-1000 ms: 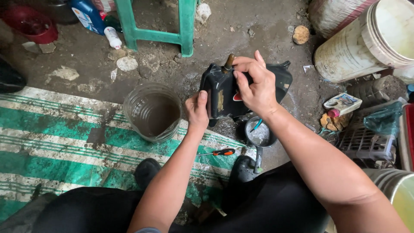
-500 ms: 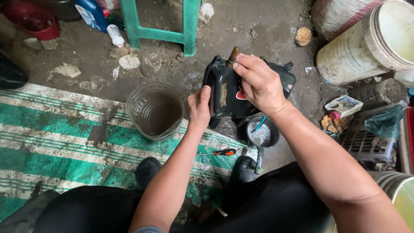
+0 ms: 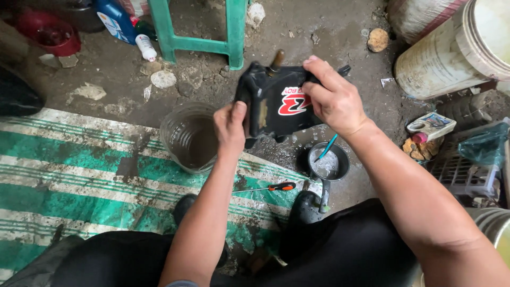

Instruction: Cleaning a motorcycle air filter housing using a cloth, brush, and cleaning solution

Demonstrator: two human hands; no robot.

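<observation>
Black plastic housing (image 3: 276, 103), probably rigid, light, wet-slippery: left hand (image 3: 231, 127) pinches its edge, right hand (image 3: 332, 95) clasps its top.

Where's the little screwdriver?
The screwdriver lies low in the centre of the head view, on the green striped mat, below the clear jar.

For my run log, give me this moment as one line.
left hand: holds black plastic part, left edge | right hand: grips its top right | below left: clear jar of murky water | floor: screwdriver
</observation>
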